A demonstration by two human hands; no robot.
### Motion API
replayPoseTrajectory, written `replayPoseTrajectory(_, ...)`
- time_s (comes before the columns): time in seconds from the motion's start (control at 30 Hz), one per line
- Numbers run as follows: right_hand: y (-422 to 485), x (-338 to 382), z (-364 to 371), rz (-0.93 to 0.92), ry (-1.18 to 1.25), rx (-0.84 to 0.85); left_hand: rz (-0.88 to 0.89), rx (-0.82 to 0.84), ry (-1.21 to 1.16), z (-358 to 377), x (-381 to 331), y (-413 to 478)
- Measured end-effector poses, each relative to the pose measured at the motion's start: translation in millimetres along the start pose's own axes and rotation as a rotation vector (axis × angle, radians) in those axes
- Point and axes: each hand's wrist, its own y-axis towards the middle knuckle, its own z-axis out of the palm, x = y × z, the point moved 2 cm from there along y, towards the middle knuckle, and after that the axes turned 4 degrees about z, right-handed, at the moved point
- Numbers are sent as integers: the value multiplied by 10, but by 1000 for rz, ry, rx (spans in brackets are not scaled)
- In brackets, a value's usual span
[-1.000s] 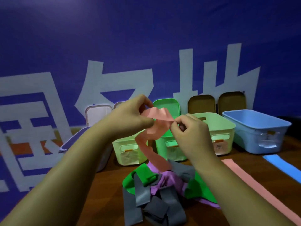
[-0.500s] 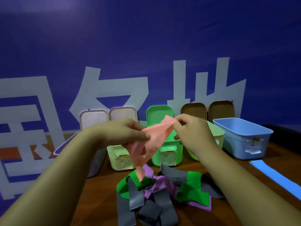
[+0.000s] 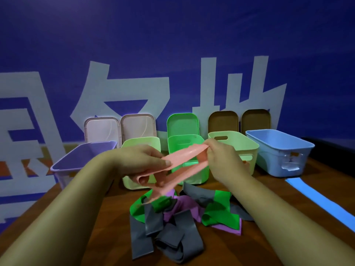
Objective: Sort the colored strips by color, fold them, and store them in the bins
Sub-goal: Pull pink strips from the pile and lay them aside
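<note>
Honestly, the pink strip [image 3: 182,156] is mid-fold, held up over the table [image 3: 269,242] between both hands. The left hand [image 3: 142,160] pinches one end under its thumb, and the right hand [image 3: 222,160] has fingers clamped on the other end at its 2 o'clock. The loose tail dangles to 6 o'clock into the mixed pile [image 3: 172,227], touching a green strip [image 3: 138,210], so lifting could drag that along or skew the fold. I also can't spot a pink one in the row of bins [image 3: 280,150] at 12 o'clock, so misfiling's a risk.
</note>
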Motion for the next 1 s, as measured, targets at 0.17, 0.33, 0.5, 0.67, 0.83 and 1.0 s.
replayPoseTrajectory(0.17, -53, -37, -43, -186, -231, -33, -320, 86, 56, -37, 81, -50)
replayPoseTrajectory(0.33, -43, -68, -31, -188, -162, -75, -419, 170, 1, 48, 85, -19)
replayPoseTrajectory(0.5, -60, -3, 6, -51, -49, -84, -351, 255, -90, 264, 57, -19)
replayPoseTrajectory(0.67, -47, 35, 68, -66, 106, -74, -103, 62, -127, 323, -19, 140)
replayPoseTrajectory(0.83, -3, 94, 81, -63, 151, -78, 158, -349, 163, 274, -170, 242)
replayPoseTrajectory(1.0, 34, 163, 46, -19, 253, -73, 337, -594, 292, 305, -398, 311)
